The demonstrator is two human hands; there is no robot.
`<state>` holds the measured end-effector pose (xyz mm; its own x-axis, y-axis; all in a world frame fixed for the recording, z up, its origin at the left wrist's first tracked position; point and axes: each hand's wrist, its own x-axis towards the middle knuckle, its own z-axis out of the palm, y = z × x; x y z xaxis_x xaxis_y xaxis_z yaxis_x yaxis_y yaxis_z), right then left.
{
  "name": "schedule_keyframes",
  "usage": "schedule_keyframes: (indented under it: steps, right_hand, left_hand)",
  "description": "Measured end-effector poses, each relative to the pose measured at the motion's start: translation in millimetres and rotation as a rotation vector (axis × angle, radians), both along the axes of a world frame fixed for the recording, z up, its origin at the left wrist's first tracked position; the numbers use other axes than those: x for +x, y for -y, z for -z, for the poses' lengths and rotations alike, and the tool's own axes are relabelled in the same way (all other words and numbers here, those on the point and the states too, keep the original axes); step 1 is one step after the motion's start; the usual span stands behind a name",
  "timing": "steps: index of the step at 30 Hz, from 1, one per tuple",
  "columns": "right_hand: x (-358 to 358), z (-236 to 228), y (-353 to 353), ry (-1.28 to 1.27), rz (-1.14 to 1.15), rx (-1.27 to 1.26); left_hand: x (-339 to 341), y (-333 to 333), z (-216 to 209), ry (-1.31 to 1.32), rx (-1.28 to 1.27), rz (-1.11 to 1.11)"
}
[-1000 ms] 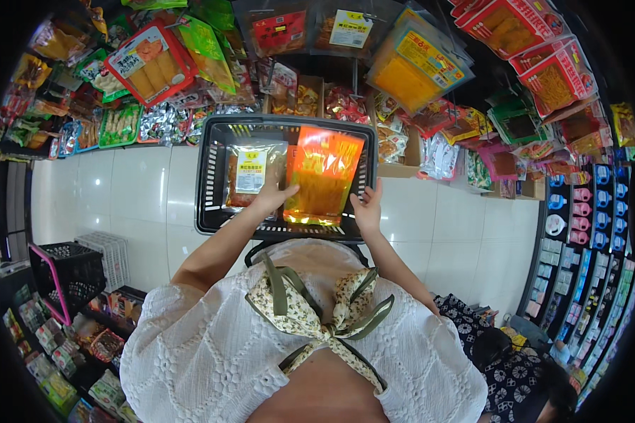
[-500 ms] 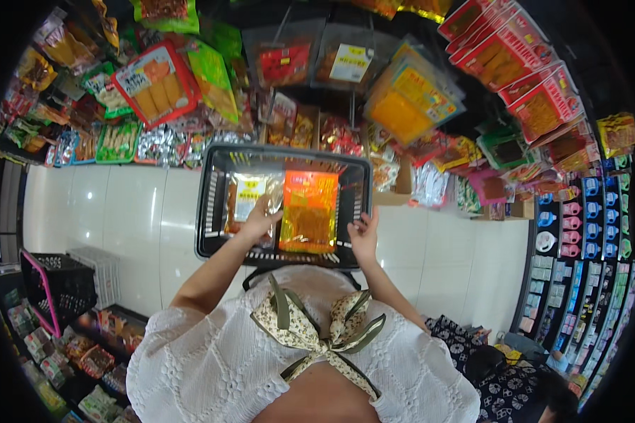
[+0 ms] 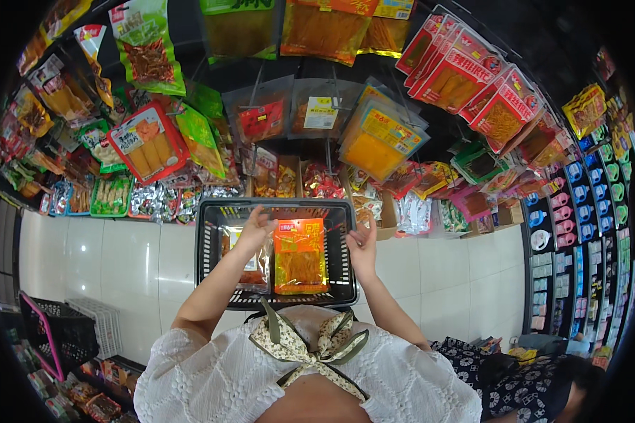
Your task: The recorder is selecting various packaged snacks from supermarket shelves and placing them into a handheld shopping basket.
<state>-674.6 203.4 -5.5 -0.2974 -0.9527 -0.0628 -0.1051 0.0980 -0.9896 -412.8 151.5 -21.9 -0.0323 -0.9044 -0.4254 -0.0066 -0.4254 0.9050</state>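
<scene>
A black plastic shopping basket (image 3: 274, 203) is in front of me, with two flat snack packets in it. On its left side lies a clear packet (image 3: 255, 276) with a white and yellow label, partly covered by my left arm. Beside it is an orange packet (image 3: 301, 259) with a clear window showing brown strips. My left hand (image 3: 255, 230) hovers over the basket toward its far side, fingers apart and nothing held. Just at the basket's right rim, my right hand (image 3: 362, 250) has its fingers loosely spread and holds nothing; whether it touches the rim I cannot tell.
Hanging snack packets (image 3: 384, 144) fill the rack ahead, above cardboard boxes and trays (image 3: 110, 197) of packets. A black basket with a pink handle (image 3: 49, 331) stands at left near a white wire basket (image 3: 95, 324). At right, a person in patterned clothing (image 3: 522, 381) is beside bottle shelves (image 3: 578, 204).
My left hand has come off the clear packet and moved toward the basket's far side. My right hand stays by the right rim. The view has tilted up, showing more of the rack.
</scene>
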Motion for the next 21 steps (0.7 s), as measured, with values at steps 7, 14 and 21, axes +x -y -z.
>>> schedule_keyframes:
  steps: [7, 14, 21]
  right_hand:
    - [-34, -49, 51, 0.1, -0.033, -0.175]
    - [-113, -92, 109, 0.204, -0.103, -0.385]
    - [-230, -164, 151, 0.144, -0.072, -0.481]
  left_hand:
    - [-24, 28, -47, -0.134, -0.093, -0.032]
    - [-125, 70, -114, -0.121, -0.351, 0.021]
    - [-242, 139, -185, -0.032, -0.81, 0.064]
